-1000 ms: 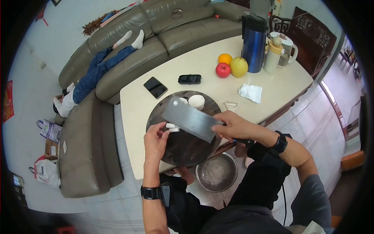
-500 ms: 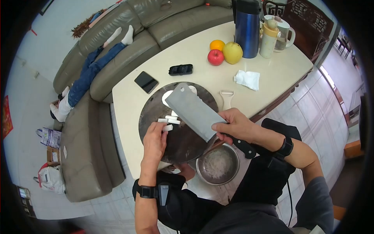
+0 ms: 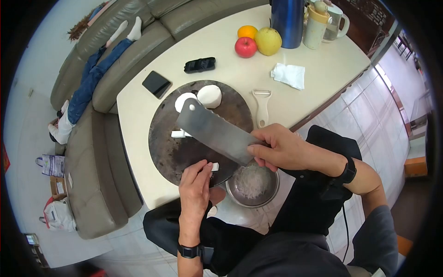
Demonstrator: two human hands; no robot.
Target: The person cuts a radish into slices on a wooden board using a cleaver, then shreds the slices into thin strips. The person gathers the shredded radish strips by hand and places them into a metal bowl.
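My right hand (image 3: 279,148) grips a cleaver (image 3: 217,134), its broad blade held over the round dark chopping board (image 3: 168,152). At the board's near edge, my left hand (image 3: 194,184) has its fingertips closed on a small white radish piece (image 3: 215,167). Other cut radish sticks (image 3: 178,134) lie left of the blade, partly hidden by it. Two thick white radish chunks (image 3: 209,96) stand at the far side of the board. Below the board, a metal bowl (image 3: 230,193) holds fine white shreds (image 3: 253,181).
A peeler (image 3: 262,108) and a crumpled tissue (image 3: 288,75) lie right of the board. Beyond it are a phone (image 3: 157,84), a black object (image 3: 200,65), fruit (image 3: 268,41) and a blue flask (image 3: 287,23). A person (image 3: 94,74) lies on the sofa (image 3: 92,175).
My left hand has moved from the sticks mid-board to the near edge with a radish piece. The cleaver has shifted slightly left and turned, uncovering the thick chunks.
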